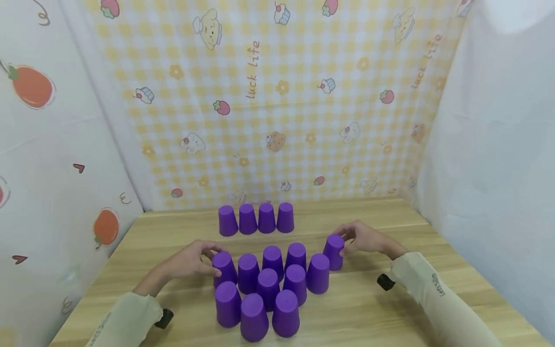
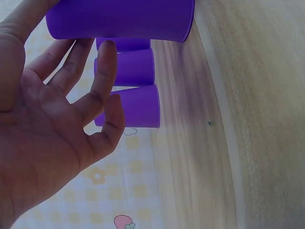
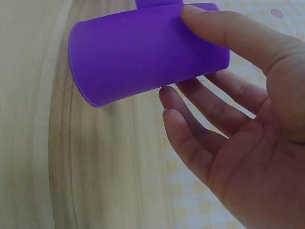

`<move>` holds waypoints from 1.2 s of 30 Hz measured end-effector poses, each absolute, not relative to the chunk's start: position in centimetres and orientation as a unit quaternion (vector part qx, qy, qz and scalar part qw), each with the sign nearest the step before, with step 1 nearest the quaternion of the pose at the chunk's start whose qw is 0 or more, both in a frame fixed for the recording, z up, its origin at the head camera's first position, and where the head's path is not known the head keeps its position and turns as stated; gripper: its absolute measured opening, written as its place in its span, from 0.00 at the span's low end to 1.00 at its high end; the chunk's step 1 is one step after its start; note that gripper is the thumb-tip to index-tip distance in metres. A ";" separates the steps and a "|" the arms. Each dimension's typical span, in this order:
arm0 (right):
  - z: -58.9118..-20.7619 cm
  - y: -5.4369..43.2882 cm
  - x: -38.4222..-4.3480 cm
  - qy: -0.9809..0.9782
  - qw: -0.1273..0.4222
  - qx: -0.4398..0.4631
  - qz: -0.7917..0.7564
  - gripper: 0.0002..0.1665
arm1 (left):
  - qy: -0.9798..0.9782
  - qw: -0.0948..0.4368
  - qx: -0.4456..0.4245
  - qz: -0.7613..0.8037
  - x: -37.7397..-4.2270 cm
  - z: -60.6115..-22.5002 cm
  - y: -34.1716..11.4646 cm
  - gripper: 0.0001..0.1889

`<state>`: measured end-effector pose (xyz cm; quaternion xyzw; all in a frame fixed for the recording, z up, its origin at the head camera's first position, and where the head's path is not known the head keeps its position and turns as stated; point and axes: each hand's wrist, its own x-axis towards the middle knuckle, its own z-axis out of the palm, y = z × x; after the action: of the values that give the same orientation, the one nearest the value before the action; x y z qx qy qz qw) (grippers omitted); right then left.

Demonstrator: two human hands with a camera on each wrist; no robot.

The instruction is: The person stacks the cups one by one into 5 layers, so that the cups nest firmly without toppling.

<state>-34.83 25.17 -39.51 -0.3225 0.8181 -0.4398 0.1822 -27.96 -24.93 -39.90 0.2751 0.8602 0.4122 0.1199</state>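
Note:
My left hand [image 1: 188,262] pinches an upside-down purple cup [image 1: 224,271] at the left end of a group, thumb in front and fingers behind. That cup [image 2: 124,19] fills the top of the left wrist view, where the ring and little fingers stay off it. At the group's right end, my right hand [image 1: 364,239] grips another purple cup [image 1: 334,253] between thumb and fingers. In the right wrist view the thumb lies across this cup [image 3: 138,55] near its closed end. Between the hands stand several more inverted cups, including one [image 1: 318,273] beside the right-hand cup.
Behind the group, a row of several purple cups [image 1: 248,220] stands near the back of the wooden table [image 1: 173,231]. Three cups, one of them at the very front [image 1: 254,318], are closest to me. A patterned cloth [image 1: 282,120] hangs behind the table, with white cloth at both sides.

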 end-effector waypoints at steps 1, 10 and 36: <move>-39.5 25.1 -34.9 0.817 0.181 -0.326 -0.439 0.27 | 0.861 0.119 0.270 0.414 -28.0 -39.8 -24.9 0.27; -39.4 24.8 -35.2 0.822 0.159 -0.325 -0.440 0.26 | 0.852 0.121 0.271 0.432 -27.6 -40.4 -24.9 0.27; -39.6 21.6 -36.4 0.854 0.071 -0.229 -0.461 0.29 | 0.881 0.086 0.232 0.404 -27.7 -40.8 -24.7 0.32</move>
<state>-36.39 21.59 -39.56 -0.2292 0.8544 -0.4608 0.0710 -27.66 -24.72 -40.81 0.2316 0.8810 0.4036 0.0857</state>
